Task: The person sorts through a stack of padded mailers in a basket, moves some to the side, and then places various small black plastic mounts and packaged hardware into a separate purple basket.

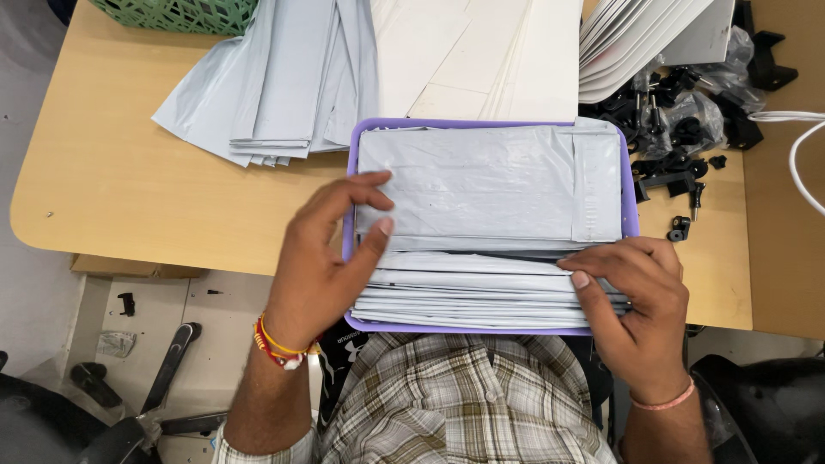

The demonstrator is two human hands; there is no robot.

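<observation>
Two hands work a purple tray (630,206) of grey mailer bags (481,185) at the counter's (129,180) near edge. The left hand (322,262) has a loose grip, thumb and fingers apart around the top bag's left end. The right hand (636,296) presses flat on the lower stack, fingers together. The slick bags could slide and fan out; the overhanging tray might tip towards the lap.
</observation>
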